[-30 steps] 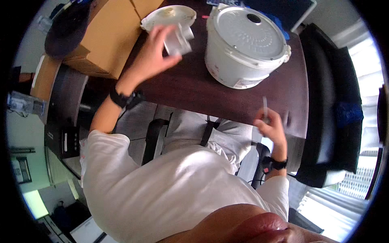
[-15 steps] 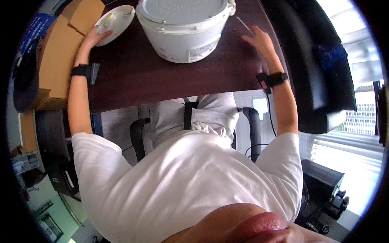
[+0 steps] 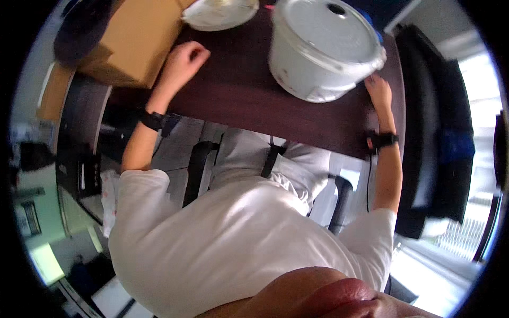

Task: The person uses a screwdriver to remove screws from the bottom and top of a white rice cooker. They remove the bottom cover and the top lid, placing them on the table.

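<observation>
A white, round lidded vessel (image 3: 313, 69), shaped like a rice cooker, stands on the dark brown table (image 3: 222, 95), a dark round spot on its lid. My left hand (image 3: 184, 62) is by the cardboard box, its fingers curled in toward the thumb and nothing seen in them. Beyond it, apart from that hand, lies a white plate (image 3: 220, 13) with some residue on it. My right hand (image 3: 379, 94) is close to the vessel's right side with its fingers drawn together. Blur hides whether anything is between them.
An open cardboard box (image 3: 135, 47) stands along the table's left side. A black padded seat (image 3: 435, 143) is beyond the right edge. Something blue (image 3: 371, 24) shows behind the vessel. My legs and chair armrests (image 3: 199, 169) are below the front edge.
My left hand has let go of the plate and drawn back from it. The thin pale stick by my right hand is out of sight. The whole view has turned and shifted.
</observation>
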{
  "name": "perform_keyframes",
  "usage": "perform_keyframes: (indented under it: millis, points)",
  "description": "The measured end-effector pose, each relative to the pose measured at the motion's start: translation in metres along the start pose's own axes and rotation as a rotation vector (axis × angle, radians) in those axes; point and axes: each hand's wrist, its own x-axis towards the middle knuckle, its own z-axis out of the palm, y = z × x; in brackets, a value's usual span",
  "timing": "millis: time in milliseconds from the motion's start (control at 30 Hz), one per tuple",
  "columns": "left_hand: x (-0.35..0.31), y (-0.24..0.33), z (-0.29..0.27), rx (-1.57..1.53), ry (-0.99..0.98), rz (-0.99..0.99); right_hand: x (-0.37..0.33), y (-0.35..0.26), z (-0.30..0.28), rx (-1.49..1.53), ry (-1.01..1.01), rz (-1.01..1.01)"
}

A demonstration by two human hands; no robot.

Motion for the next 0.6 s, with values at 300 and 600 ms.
perform_keyframes:
  millis: [300,600]
  points:
    - [-0.048,0.088,0.044,-0.135,0.030,0.214,-0.033,0.002,-0.012,-0.024,-0.152,0.223]
    - [-0.056,0.071,0.064,-0.047,0.046,0.163,-0.035,0.032,-0.019,0.415,-0.107,0.532]
